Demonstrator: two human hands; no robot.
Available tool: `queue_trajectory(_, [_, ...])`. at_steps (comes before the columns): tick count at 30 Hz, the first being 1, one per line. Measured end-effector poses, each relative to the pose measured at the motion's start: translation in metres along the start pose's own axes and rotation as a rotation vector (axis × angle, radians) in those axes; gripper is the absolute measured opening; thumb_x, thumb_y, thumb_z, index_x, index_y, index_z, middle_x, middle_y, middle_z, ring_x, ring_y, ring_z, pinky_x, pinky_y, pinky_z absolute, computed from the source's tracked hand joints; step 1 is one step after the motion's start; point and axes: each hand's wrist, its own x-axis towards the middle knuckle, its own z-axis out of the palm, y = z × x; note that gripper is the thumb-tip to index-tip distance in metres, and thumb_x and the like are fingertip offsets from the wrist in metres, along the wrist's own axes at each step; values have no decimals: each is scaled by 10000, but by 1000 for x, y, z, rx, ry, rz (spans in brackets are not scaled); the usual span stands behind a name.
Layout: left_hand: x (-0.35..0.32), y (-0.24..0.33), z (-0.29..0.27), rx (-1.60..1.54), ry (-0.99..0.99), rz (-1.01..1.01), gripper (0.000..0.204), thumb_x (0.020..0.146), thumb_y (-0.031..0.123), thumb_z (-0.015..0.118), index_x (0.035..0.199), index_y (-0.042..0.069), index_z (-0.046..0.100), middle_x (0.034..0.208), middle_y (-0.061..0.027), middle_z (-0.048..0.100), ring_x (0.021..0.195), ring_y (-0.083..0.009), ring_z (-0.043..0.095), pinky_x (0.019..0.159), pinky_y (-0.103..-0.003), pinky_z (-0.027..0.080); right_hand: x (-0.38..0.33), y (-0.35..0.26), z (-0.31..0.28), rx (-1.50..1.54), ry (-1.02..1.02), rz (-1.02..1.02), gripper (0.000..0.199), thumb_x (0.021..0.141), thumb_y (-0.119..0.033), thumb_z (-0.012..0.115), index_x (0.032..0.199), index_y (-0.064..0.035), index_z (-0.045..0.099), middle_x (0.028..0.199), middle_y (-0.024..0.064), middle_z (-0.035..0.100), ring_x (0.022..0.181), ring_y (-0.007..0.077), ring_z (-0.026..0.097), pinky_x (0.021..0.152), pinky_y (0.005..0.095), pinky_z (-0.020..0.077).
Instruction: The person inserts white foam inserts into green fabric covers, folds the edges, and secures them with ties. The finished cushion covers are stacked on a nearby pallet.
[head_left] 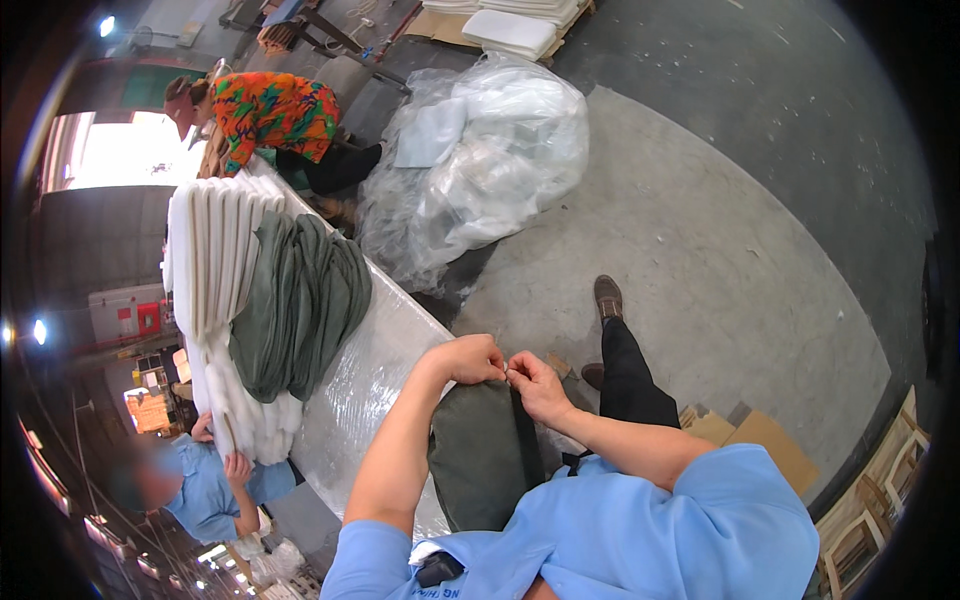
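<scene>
A dark green cushion cover with a black zipper strip stands on edge against my chest, resting on a table wrapped in clear plastic. My left hand grips its top edge. My right hand pinches the top of the same cover, right beside the left hand, at the zipper's end. Both forearms come up from my light blue shirt.
A stack of green covers lies on white foam pads farther along the table. A person in blue handles the pads at left. A person in an orange patterned top bends at the far end. Clear plastic bags sit on the concrete floor.
</scene>
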Motion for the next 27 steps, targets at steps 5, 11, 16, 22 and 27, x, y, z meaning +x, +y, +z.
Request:
queue_trajectory(5, [9,14,-4,40,-126,-110,262,815,289,807,920,49,796,819,-153,755,782,-288,718,726,-424,551,-7,-6,-3,25,-55,13,133,1019,-121,645,1126,-49,609,960,11,625,894,101,560,787,285,482])
queue_trajectory(11, [17,1,4,-11,-121,-110,227,818,275,814,914,69,793,811,-108,753,769,-247,690,722,-413,538,-32,-13,-32,243,-202,490,340,1022,-120,662,1329,-113,515,1090,7,595,924,123,628,797,295,513])
queue_trajectory(16, [21,3,2,-22,-167,-92,252,831,297,812,929,65,796,813,-110,754,763,-237,682,713,-410,532,-38,-6,-25,352,-260,723,226,1021,-328,717,992,-115,647,817,-53,597,751,72,573,714,294,493])
queue_trajectory(22, [25,32,-5,177,-212,-125,422,820,408,823,982,18,802,859,-144,768,793,-271,722,719,-434,560,-36,11,-18,355,47,432,177,1065,-229,636,963,-92,683,830,-48,619,744,64,546,664,278,426])
queue_trajectory(27, [37,36,-3,180,-369,-125,467,862,451,794,1008,8,795,877,-161,758,739,-309,711,615,-456,562,-36,9,-29,429,55,412,152,1067,-173,612,966,-93,692,845,-23,656,731,96,547,667,280,427])
